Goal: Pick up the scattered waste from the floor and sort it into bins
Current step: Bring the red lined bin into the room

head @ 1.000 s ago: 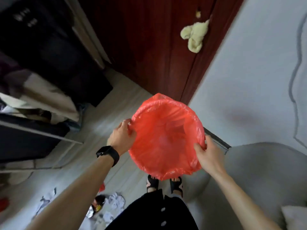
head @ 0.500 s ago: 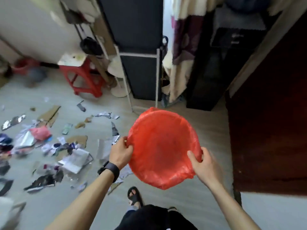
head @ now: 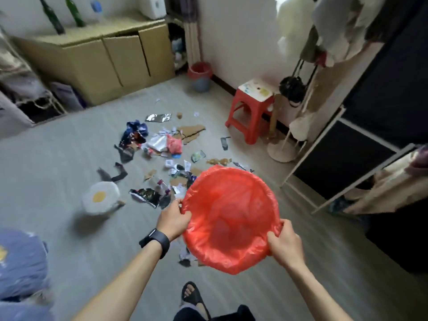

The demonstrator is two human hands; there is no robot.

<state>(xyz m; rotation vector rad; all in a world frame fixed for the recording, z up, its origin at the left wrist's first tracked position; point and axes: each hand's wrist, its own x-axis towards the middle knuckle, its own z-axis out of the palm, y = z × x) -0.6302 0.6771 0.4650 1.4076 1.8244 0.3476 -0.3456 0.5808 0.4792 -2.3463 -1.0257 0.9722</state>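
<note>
Your left hand (head: 172, 218) and right hand (head: 286, 245) each grip opposite rims of the red-lined bin (head: 229, 218), held above the floor (head: 58, 158). Scattered waste (head: 162, 144) lies ahead, uncollected. Step judged: positioning the bin. Next: set it beside the litter and free a hand.

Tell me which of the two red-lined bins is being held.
The near bin, gripped at its rim by the left hand and right hand. The other bin stands untouched by the far wall.
</note>
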